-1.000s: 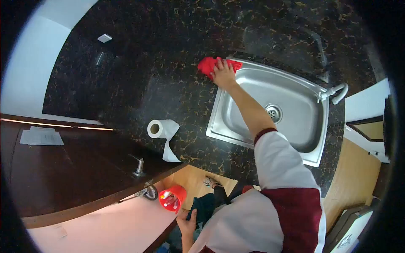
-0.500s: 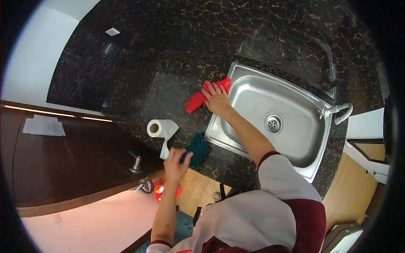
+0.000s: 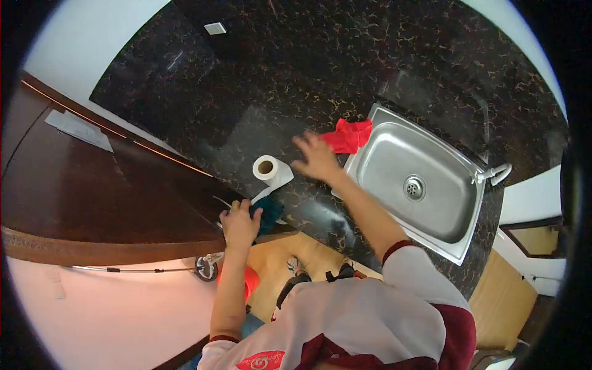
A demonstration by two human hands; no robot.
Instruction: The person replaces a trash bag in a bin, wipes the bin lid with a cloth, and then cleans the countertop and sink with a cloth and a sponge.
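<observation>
My left hand [image 3: 240,226] is at the counter's left edge, fingers bent over a dark teal cloth [image 3: 266,214]; whether it grips the cloth is hard to tell. Just above stands a white paper roll [image 3: 271,171] with a loose strip hanging toward that hand. My right hand [image 3: 318,158] hovers over the dark counter between the roll and a red cloth [image 3: 348,136], its fingers spread and holding nothing. The red cloth lies crumpled against the upper left corner of the steel sink [image 3: 408,185].
A white faucet [image 3: 493,174] stands at the sink's right end. Dark wooden cabinet [image 3: 111,191] with papers [image 3: 79,129] fills the left side. Below are a red bucket [image 3: 246,283], a long pole [image 3: 135,269] and the wooden floor [image 3: 308,253]. A white socket [image 3: 215,28] is near the top.
My right hand has come off the red cloth and moved left of it. The teal cloth has shifted left against the cabinet, near my left hand. The camera view has turned.
</observation>
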